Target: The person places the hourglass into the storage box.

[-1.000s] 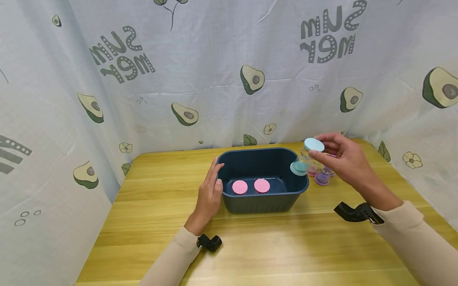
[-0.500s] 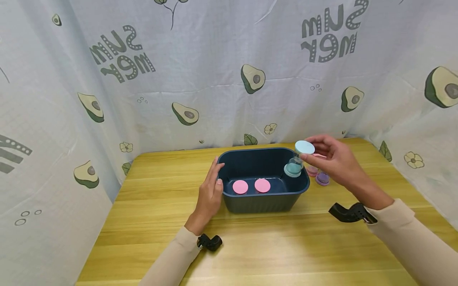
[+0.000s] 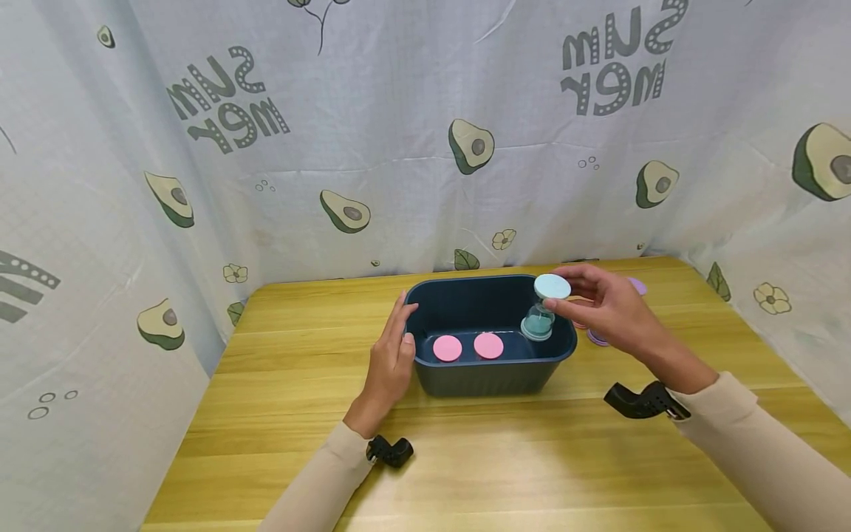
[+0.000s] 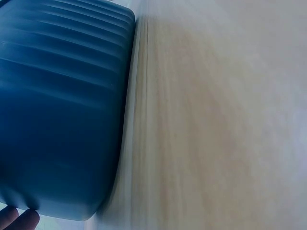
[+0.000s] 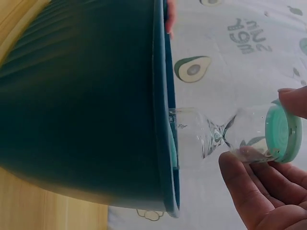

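A clear hourglass point(image 3: 537, 324) with pale teal caps is in my right hand point(image 3: 603, 303), gripped near its upper cap. Its lower end is inside the right part of a dark blue bin point(image 3: 479, 380), below the rim. In the right wrist view, thumb and fingers pinch the hourglass point(image 5: 192, 139) around its capped end, while the far end is hidden behind the bin wall point(image 5: 86, 110). My left hand point(image 3: 391, 358) rests against the bin's left end, fingers fairly straight. Fingertips point(image 4: 28, 220) touch the bin side in the left wrist view. Two pink round caps, left point(image 3: 448, 348) and right point(image 3: 488, 345), show inside the bin.
Right of the bin, partly hidden behind my right hand, are a purple piece point(image 3: 597, 338) and a lilac cap point(image 3: 637, 285). The wooden table point(image 3: 299, 355) runs up to a curtain point(image 3: 399, 148) printed with avocados, at the back and sides.
My right hand has carried the hourglass left and down, from above the bin's right edge to inside it. The left hand and bin have stayed still.
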Demonstrator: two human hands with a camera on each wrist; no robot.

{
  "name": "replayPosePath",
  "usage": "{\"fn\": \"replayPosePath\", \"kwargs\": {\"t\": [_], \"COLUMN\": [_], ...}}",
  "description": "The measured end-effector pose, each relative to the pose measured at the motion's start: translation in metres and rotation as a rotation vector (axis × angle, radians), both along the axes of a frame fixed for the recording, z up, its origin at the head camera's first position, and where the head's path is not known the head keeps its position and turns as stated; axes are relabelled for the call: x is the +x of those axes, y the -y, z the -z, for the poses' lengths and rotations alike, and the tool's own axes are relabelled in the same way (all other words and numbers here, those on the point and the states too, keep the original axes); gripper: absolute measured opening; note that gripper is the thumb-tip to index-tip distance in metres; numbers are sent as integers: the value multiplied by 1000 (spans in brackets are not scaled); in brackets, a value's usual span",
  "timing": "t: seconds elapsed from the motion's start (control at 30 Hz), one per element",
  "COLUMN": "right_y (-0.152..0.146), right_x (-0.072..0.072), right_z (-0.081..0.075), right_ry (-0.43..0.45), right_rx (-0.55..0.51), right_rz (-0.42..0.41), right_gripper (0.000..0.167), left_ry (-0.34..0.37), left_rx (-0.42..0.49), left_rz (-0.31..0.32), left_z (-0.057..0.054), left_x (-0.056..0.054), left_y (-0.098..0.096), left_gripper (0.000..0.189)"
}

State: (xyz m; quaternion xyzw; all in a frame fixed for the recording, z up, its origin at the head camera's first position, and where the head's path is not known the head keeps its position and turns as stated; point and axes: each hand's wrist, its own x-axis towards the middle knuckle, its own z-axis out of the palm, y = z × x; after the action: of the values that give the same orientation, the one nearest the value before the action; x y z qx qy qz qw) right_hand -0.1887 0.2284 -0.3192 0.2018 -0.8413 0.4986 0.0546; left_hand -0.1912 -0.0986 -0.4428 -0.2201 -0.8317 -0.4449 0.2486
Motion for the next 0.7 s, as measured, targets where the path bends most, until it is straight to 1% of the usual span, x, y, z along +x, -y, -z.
{"fn": "replayPosePath", "kwargs": {"t": [0.13,0.3,0.53,0.7], "right_y": [2,5,6,6], "right_x": [-1,-2,-6,-6], "right_z": [3,7,12,16], "right_ry": [2,8,-36,-57], "right_rx": [-13,18,30,56], "right_rz": [-42,-49,-85,-93], "right_gripper": [40,40,37,36], "left_ry": [-7,-14,4,9], "left_rx": [-1,1,1,1], "left_rz": [-1,-1,4,1], "left_z": [0,0,1,1], "left_x": [0,0,1,1], "left_y": [0,0,0,0], "left_gripper": [50,50,50,50]}}
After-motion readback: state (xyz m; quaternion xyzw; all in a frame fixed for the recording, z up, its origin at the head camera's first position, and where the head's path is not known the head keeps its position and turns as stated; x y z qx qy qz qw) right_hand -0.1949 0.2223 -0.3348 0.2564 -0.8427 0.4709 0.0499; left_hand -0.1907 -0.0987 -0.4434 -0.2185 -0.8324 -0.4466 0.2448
